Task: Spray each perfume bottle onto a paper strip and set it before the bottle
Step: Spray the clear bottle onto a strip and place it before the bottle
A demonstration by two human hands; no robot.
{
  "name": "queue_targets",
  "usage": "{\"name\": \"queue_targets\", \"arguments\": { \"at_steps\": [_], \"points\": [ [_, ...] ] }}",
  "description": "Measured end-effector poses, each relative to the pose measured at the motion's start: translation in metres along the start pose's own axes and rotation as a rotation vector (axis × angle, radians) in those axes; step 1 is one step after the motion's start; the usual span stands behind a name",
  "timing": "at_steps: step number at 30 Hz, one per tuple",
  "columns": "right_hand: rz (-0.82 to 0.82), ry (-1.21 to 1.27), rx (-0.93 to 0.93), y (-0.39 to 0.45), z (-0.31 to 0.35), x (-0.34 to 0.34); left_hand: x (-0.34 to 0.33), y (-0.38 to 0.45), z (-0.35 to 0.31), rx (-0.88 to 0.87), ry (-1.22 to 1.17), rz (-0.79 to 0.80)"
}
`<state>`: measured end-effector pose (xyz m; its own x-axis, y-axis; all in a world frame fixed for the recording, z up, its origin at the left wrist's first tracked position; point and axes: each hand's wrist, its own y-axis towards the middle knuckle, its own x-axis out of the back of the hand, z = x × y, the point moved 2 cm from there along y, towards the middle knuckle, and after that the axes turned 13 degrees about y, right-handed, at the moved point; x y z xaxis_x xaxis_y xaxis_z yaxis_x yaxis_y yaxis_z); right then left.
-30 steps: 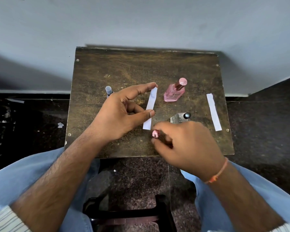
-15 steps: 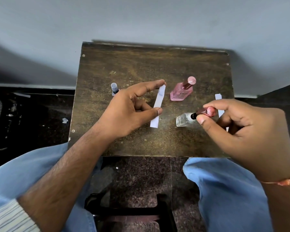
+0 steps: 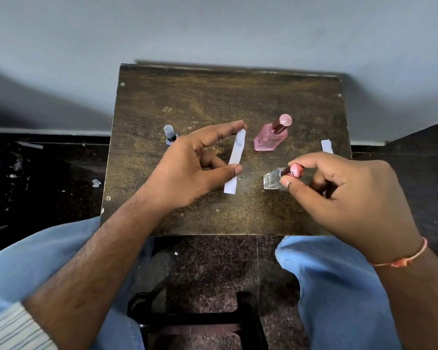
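On the small brown table (image 3: 213, 97), my left hand (image 3: 195, 168) holds a white paper strip (image 3: 234, 160) between the index fingertip at its far end and the thumb lower down. My right hand (image 3: 344, 195) pinches a small pink cap (image 3: 295, 170) between thumb and index finger, right at the top of a clear glass perfume bottle (image 3: 272, 179). A pink perfume bottle (image 3: 271, 137) with a pink cap stands behind them. At the left stands a small blue vial (image 3: 170, 134). A second paper strip (image 3: 326, 146) lies at the right, partly hidden by my right hand.
The table's back edge meets a grey wall (image 3: 213, 29). Dark stone floor (image 3: 48, 178) lies on both sides. My knees in blue jeans (image 3: 339, 286) are at the table's front edge, with a dark stool frame (image 3: 187, 322) between them.
My right hand lifted the pink cap from the table's front and carried it right, onto the clear bottle's top. My left hand kept the strip in place.
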<state>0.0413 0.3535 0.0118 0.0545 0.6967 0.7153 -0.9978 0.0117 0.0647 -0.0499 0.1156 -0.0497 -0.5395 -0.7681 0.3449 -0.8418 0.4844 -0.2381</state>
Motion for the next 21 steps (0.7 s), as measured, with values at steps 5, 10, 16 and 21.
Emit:
{"name": "queue_targets", "arguments": {
  "at_steps": [5, 10, 16, 21],
  "points": [
    [-0.017, -0.035, -0.018, 0.001, 0.003, 0.001, -0.001, -0.001, 0.001, 0.005, -0.023, 0.030],
    [0.007, -0.036, -0.022, 0.001, 0.006, -0.001, -0.002, -0.003, 0.001, 0.015, -0.031, 0.043],
    [-0.152, 0.046, 0.186, -0.002, 0.023, 0.007, 0.000, -0.004, 0.001, 0.005, -0.005, 0.035],
    [-0.264, 0.091, 0.404, -0.013, 0.055, -0.008, 0.001, -0.005, 0.005, -0.009, 0.010, 0.034]
  ]
}}
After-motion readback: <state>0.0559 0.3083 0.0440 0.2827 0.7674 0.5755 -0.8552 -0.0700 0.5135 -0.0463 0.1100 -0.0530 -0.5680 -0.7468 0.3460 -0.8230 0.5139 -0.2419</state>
